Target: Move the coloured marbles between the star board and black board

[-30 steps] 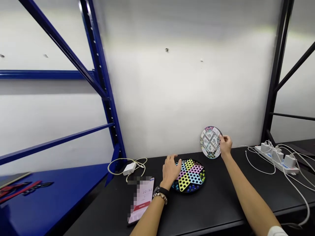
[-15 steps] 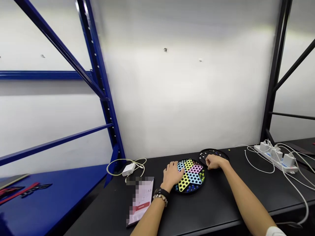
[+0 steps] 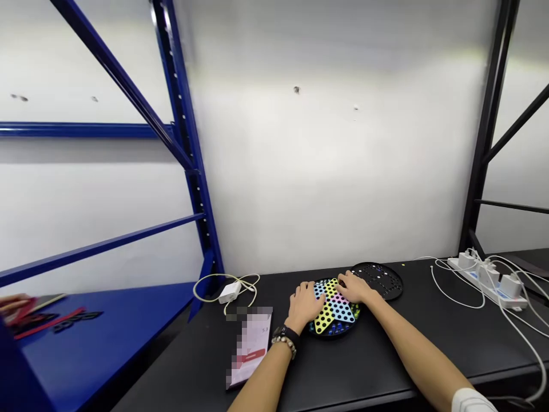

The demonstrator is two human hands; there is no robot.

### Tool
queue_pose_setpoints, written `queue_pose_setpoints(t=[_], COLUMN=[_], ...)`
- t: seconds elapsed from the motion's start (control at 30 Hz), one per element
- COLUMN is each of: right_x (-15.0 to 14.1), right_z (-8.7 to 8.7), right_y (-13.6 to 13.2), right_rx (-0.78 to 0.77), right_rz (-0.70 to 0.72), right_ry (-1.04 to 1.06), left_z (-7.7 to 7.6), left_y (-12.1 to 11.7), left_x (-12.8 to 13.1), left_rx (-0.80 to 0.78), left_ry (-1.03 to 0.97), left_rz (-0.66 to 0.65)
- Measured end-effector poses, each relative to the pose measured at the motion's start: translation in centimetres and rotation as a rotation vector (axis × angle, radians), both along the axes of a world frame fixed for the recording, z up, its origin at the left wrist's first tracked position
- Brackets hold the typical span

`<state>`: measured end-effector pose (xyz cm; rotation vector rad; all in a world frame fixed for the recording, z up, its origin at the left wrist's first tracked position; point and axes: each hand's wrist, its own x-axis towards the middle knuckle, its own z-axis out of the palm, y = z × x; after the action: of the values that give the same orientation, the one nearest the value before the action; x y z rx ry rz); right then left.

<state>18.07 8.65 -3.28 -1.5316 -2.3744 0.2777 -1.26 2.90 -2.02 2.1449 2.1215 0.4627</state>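
Observation:
A round Chinese checkers board with a yellow, blue and pink star full of holes lies on the black table, coloured marbles showing around its rim. Spread over the board's left side, my left hand rests with its fingers apart. At the upper right of the star is my right hand, its fingers bent together and pointing down; anything between the fingertips is hidden. Just behind my right hand sits a round black perforated disc with a few small white and blue pieces on it.
A phone or tablet lies left of my left forearm. Behind it is a white charger with a looped cable. A power strip with plugs and white cables stands at right. On the blue table, another person's hand is near red and black pieces.
My right hand has moved left from the black disc onto the star board. My left hand stays on the board. Another person's hand has come into view at far left.

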Motion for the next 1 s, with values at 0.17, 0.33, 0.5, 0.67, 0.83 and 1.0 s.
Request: queue_pose_setpoints(t=[0.17, 0.33, 0.5, 0.67, 0.83, 1.0], right_x=[0.24, 0.21, 0.18, 0.24, 0.49, 0.61], right_z=[0.35, 0.23, 0.15, 0.31, 0.06, -0.33], right_y=[0.48, 0.51, 0.43, 0.4, 0.42, 0.41], right_rx=[-0.009, 0.03, 0.027, 0.022, 0.02, 0.04], right_rz=[0.034, 0.004, -0.031, -0.075, -0.12, -0.154], right_ry=[-0.055, -0.055, -0.042, -0.048, -0.002, 0.107], left_z=[-0.03, 0.13, 0.15, -0.11, -0.31, -0.53], left_y=[-0.11, -0.13, -0.09, 0.09, 0.2, 0.41], left_x=[-0.04, -0.07, -0.17, -0.28, -0.35, -0.47], left_rx=[-0.006, -0.017, -0.029, -0.011, -0.004, -0.007], left_ry=[-0.017, -0.021, -0.023, -0.031, -0.031, -0.022], left_rz=[-0.006, -0.012, -0.027, -0.026, -0.037, -0.036])
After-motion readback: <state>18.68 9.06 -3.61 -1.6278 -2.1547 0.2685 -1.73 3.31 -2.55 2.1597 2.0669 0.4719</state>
